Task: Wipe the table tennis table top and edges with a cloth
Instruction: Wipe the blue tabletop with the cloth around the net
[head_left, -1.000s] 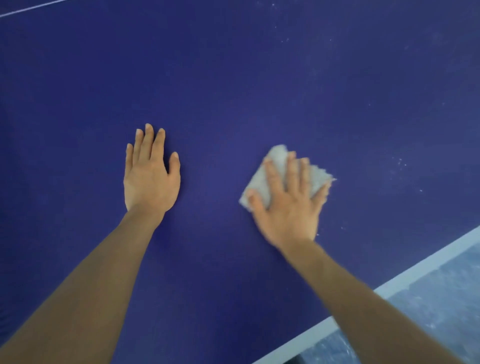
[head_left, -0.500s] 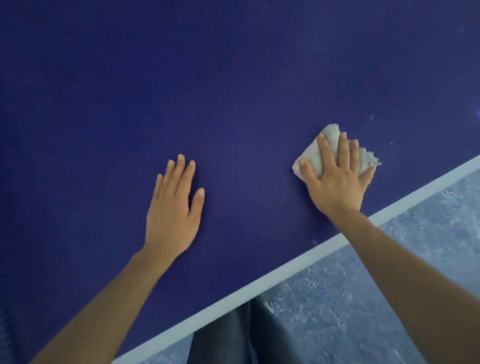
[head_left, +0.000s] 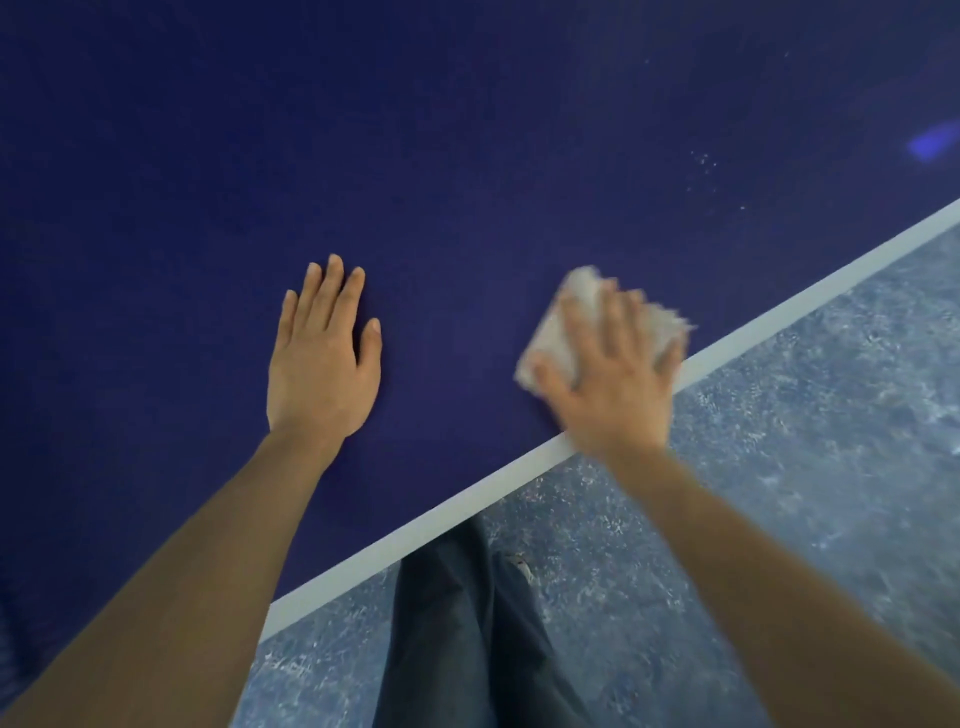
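1 cloth (head_left: 563, 332), 2 hands, left hand (head_left: 319, 358) flat on blue bench (head_left: 467, 156), grip empty, right hand (head_left: 613, 387) spread, pressing cloth beside white edge line (head_left: 467, 512)

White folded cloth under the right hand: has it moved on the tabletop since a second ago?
Yes. The white folded cloth has slid toward the table's white edge line, now almost touching it.

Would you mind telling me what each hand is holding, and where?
The right hand presses flat on top of the cloth, fingers spread. The left hand holds nothing, resting flat on the table.
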